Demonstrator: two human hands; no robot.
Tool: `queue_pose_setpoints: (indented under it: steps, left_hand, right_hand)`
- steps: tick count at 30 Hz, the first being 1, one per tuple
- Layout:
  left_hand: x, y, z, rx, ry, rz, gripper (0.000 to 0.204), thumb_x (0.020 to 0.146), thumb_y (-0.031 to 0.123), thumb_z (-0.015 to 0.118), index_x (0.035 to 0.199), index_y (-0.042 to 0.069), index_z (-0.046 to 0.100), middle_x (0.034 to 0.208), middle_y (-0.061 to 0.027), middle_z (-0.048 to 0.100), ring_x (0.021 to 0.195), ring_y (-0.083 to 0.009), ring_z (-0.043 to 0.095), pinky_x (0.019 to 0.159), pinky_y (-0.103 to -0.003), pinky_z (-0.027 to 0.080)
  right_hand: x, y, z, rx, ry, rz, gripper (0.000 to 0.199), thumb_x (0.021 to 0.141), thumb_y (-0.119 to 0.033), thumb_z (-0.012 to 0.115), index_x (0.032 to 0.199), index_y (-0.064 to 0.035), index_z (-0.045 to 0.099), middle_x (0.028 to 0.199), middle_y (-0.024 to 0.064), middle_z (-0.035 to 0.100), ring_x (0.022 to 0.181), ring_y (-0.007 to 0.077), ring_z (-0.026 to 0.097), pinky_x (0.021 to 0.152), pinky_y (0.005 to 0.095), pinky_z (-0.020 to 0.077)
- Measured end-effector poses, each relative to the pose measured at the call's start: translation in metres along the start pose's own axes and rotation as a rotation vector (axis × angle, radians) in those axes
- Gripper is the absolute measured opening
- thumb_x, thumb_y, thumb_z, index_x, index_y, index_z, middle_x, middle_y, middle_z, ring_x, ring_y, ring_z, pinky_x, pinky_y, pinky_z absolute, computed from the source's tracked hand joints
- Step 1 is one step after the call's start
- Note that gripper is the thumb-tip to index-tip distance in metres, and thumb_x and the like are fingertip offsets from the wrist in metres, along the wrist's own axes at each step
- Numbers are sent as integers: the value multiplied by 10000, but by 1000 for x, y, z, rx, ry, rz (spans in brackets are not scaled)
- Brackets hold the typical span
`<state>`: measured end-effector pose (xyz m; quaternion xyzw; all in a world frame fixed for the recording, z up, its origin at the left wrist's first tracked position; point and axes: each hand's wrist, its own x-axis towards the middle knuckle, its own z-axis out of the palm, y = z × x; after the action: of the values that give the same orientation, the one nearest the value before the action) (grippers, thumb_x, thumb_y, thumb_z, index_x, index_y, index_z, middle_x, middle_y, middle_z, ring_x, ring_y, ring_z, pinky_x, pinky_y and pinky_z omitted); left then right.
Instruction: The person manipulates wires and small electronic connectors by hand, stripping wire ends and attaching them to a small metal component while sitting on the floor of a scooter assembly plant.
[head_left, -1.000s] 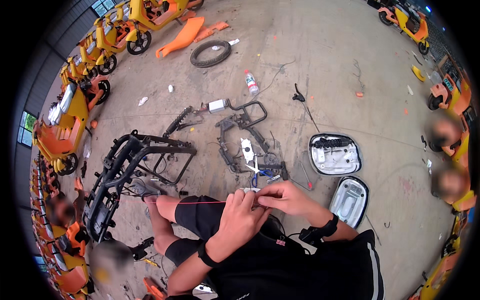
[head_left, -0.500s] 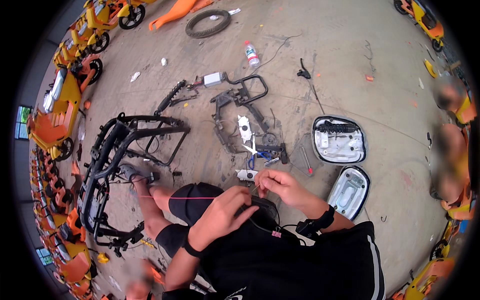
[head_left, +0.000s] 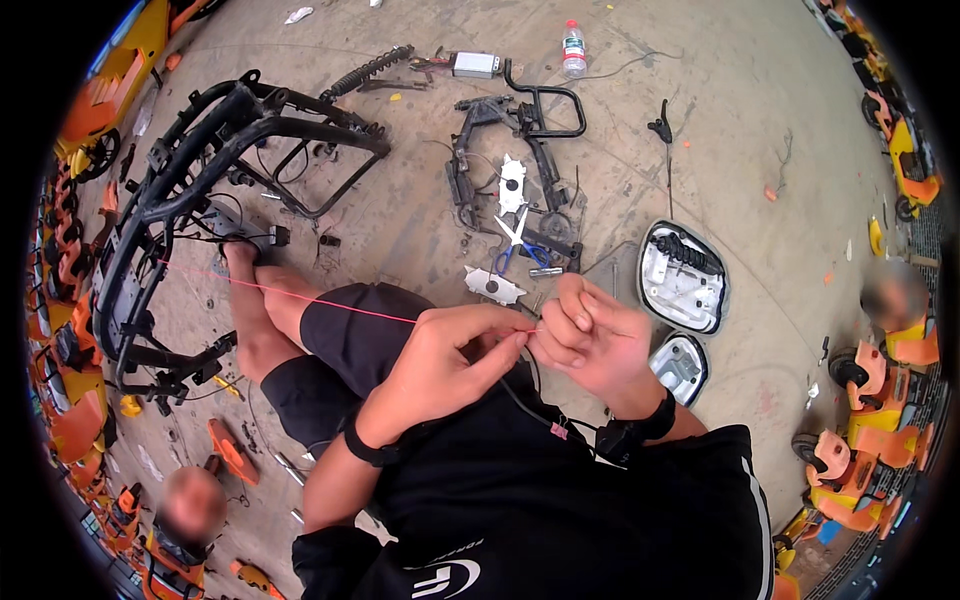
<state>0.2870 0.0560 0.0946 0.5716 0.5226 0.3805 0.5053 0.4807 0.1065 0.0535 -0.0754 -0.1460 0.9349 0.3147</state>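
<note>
Over my lap, my left hand pinches a thin red wire between thumb and forefinger, and my right hand closes its fingertips on the same wire just beside it. From my fingers the wire runs taut leftward across my knee to the black metal frame on the concrete floor. Blue-handled scissors lie ahead of my hands, beside a white housing.
</note>
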Motion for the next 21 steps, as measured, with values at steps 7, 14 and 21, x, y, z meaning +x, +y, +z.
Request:
queue_pose_setpoints:
  steps: [7, 14, 21]
  left_hand:
    - [9, 15, 15, 329, 141, 419, 222, 645, -56, 706, 843, 31, 660, 758, -47, 625, 717, -228, 560, 654, -325, 397]
    - [12, 23, 25, 474, 235, 478, 249, 584, -28, 713, 803, 54, 627, 766, -30, 606, 742, -227, 552, 714, -347, 384]
    - [9, 27, 31, 502, 300, 477, 211, 591, -4, 694, 769, 55, 598, 755, -31, 583, 753, -234, 554, 738, -360, 383]
  right_hand:
    - [-18, -10, 23, -158, 92, -38, 252, 998, -243, 403, 808, -77, 411, 627, 17, 364, 518, 112, 273, 532, 267, 270]
    - [-24, -7, 28, -165, 128, -88, 260, 1010, -262, 414, 840, -65, 425, 670, 32, 397, 574, 103, 295, 535, 244, 266]
    - [-25, -5, 29, -179, 69, -119, 256, 1005, -270, 433, 856, -63, 434, 676, 45, 418, 580, 103, 299, 538, 238, 265]
